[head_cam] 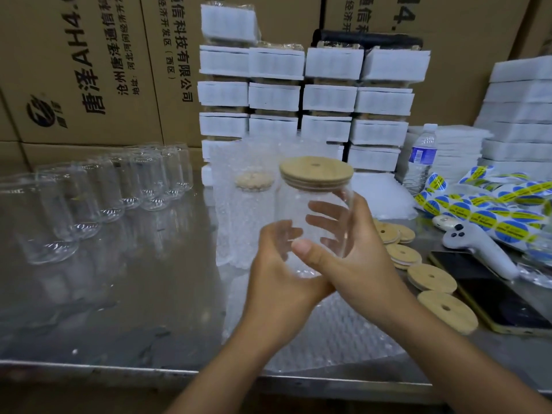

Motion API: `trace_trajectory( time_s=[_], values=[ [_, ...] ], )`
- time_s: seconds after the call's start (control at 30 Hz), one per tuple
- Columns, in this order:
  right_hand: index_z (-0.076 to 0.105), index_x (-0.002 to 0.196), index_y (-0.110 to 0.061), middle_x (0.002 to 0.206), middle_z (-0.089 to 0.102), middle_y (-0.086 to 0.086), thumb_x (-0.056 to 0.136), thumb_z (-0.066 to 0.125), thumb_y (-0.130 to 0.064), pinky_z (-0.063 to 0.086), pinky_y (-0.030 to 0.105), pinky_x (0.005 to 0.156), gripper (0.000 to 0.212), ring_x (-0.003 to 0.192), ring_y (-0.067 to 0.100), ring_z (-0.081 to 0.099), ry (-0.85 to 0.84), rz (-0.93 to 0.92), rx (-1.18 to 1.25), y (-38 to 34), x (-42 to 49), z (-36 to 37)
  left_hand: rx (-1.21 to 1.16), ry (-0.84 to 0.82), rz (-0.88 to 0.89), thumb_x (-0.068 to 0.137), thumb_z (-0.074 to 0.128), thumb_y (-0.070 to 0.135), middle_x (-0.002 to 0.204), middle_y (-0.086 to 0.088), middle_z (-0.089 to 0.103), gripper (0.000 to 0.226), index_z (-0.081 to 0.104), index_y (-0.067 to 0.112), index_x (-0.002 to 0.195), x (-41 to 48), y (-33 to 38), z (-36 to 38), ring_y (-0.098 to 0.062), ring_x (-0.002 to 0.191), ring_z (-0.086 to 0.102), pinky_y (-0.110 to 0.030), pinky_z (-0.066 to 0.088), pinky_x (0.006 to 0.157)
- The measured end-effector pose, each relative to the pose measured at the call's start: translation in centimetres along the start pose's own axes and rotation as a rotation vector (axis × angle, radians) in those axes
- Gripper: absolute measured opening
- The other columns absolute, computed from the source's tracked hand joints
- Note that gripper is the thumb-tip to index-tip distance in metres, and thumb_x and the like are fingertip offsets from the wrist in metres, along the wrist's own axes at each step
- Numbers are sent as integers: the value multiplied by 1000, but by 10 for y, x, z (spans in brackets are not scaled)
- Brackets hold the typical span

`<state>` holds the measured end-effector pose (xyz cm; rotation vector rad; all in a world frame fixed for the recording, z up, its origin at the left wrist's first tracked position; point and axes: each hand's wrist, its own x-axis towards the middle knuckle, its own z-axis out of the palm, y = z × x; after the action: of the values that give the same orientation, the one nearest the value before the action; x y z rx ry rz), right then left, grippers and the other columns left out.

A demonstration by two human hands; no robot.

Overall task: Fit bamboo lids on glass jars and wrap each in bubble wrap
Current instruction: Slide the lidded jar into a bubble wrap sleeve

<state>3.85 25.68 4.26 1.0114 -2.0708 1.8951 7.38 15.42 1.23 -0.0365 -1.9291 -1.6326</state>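
Glass jar [295,201]: clear, upright, held between both hands over the bubble wrap sheet [328,333]; whether its base touches the sheet cannot be told.
Bamboo lid [316,171]: round, pale, with a small centre hole; seated on the jar mouth, above the fingers.
Left hand [280,273]: fingers curled round the jar's lower part.
Right hand [355,258]: fingers round the far side of the jar, thumb across its front.
Bench [119,294]: reflective metal; near edge runs below the wrists; a bare stretch lies left of the left hand.
Wrapped jar [245,210]: stands beyond the left hand, in bubble wrap, with a lid on.
Empty jars [104,189]: open-mouthed, nothing in them, in rows well left of the left hand.
Loose lids [433,279]: a row flat on the bench just right of the right hand.
Phone [493,300]: flat, right of the loose lids.
Water bottle [421,156]: upright, beyond the right hand.
White packs [298,94]: stacked beyond both hands, against cardboard boxes [89,70].
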Motion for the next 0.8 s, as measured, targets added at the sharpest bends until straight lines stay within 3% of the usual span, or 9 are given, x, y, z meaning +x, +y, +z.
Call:
trace_trajectory(
  time_s=[0.07, 0.17, 0.23, 0.3, 0.43, 0.5, 0.6, 0.73, 0.8],
  values=[
    [38, 127, -40, 117, 59, -13, 50, 79, -51, 50, 31, 93, 88, 107, -1, 60, 83, 23, 5, 2, 2, -5, -11, -44, 5, 48, 79, 32, 97, 27, 60, 65, 44, 34, 103, 0, -2, 15, 11, 94, 59, -14, 50, 67],
    [44, 117, -40, 113, 62, -8, 55, 79, -41, 52, 43, 92, 72, 101, 5, 64, 184, 29, 7, 7, 3, -18, 45, -219, -23, 53, 82, 38, 110, 38, 52, 73, 38, 41, 112, 1, -4, 22, 16, 110, 49, -13, 45, 85],
    [45, 120, -32, 113, 63, -4, 51, 79, -43, 53, 46, 90, 78, 101, 11, 66, 239, 26, 31, 9, 3, -30, 159, -347, -46, 56, 84, 47, 136, 26, 39, 101, 25, 35, 137, 3, -7, 24, 10, 126, 37, -14, 35, 99],
    [44, 121, -30, 114, 62, -3, 54, 81, -39, 53, 42, 89, 78, 102, 13, 65, 305, 17, 39, 11, 6, -45, 248, -384, -98, 63, 84, 46, 135, 16, 38, 111, 11, 35, 146, 2, -10, 25, 3, 120, 41, -12, 36, 92],
    [43, 115, -36, 118, 60, -3, 54, 85, -42, 52, 35, 87, 75, 106, 12, 63, 413, -10, 11, 12, 13, -69, 393, -401, -116, 83, 69, 40, 88, 12, 56, 52, 43, 29, 126, -1, -16, 35, 0, 73, 53, -23, 47, 73],
    [43, 116, -37, 117, 60, -5, 58, 86, -40, 52, 34, 86, 72, 105, 7, 63, 439, -11, -15, 15, 13, -76, 561, -458, -111, 88, 60, 45, 90, 6, 62, 35, 50, 29, 117, -2, -17, 42, -10, 81, 59, -31, 48, 76],
    [44, 110, -40, 115, 61, -7, 64, 82, -35, 53, 38, 87, 60, 104, 6, 62, 452, -2, -35, 22, 11, -83, 824, -465, -98, 90, 50, 56, 105, -5, 64, 41, 53, 23, 114, -3, -18, 53, -26, 99, 60, -35, 42, 77],
    [44, 104, -43, 117, 60, -3, 51, 77, -47, 56, 28, 72, 63, 107, 11, 62, 444, -2, 6, 24, 6, -90, 989, -456, -45, 91, 51, 55, 111, -8, 61, 43, 54, 18, 111, -1, -21, 59, -30, 103, 58, -35, 37, 75],
    [44, 106, -42, 117, 61, -4, 51, 81, -45, 55, 35, 79, 67, 107, 13, 63, 447, -12, 24, 23, 5, -93, 974, -432, -47, 93, 52, 47, 106, -6, 63, 33, 56, 17, 106, 0, -23, 56, -28, 99, 59, -33, 38, 73]
  ],
)
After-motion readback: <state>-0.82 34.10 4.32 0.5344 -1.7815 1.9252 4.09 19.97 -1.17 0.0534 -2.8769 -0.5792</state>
